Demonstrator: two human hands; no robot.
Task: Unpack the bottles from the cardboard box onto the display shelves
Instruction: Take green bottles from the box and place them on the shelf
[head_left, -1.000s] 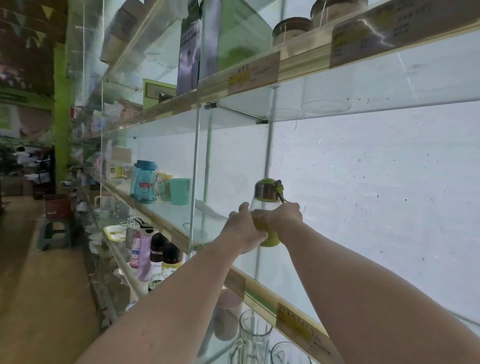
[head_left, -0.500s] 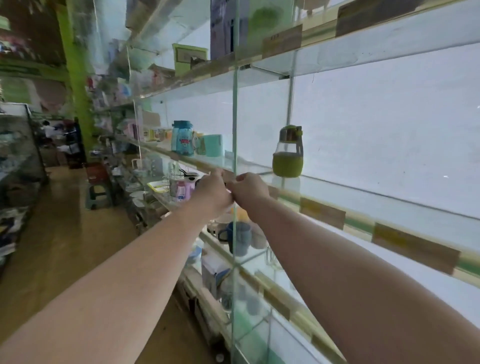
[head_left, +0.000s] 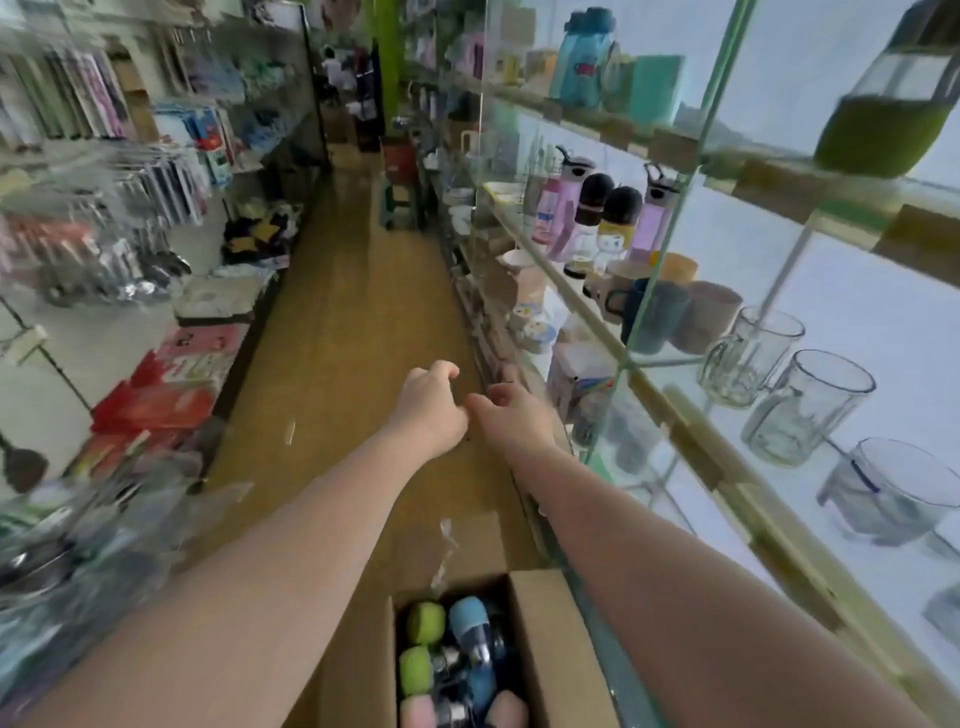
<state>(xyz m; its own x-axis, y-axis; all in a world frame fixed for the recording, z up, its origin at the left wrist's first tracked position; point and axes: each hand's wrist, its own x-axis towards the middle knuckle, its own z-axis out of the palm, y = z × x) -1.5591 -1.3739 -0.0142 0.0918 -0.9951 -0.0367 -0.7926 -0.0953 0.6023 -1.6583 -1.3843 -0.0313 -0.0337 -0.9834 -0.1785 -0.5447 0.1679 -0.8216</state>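
An open cardboard box (head_left: 550, 654) stands on the floor at the bottom centre, holding several bottles with green (head_left: 426, 622), blue (head_left: 467, 616) and pink (head_left: 418, 712) bases. A green-based bottle (head_left: 878, 117) stands on the glass shelf at the upper right. My left hand (head_left: 428, 405) and my right hand (head_left: 514, 415) hang side by side over the aisle, well above the box, fingers loosely curled, holding nothing.
Glass display shelves (head_left: 675, 400) run along the right with glass mugs (head_left: 805, 405), cups (head_left: 670, 312) and kids' bottles (head_left: 597, 218). Racks of packaged goods (head_left: 130, 234) line the left. A stool (head_left: 400, 200) stands far down the wooden aisle floor (head_left: 343, 312).
My hands let go of the green bottle, which stays on the shelf, and drew back and down. My view swung down to the aisle and the box.
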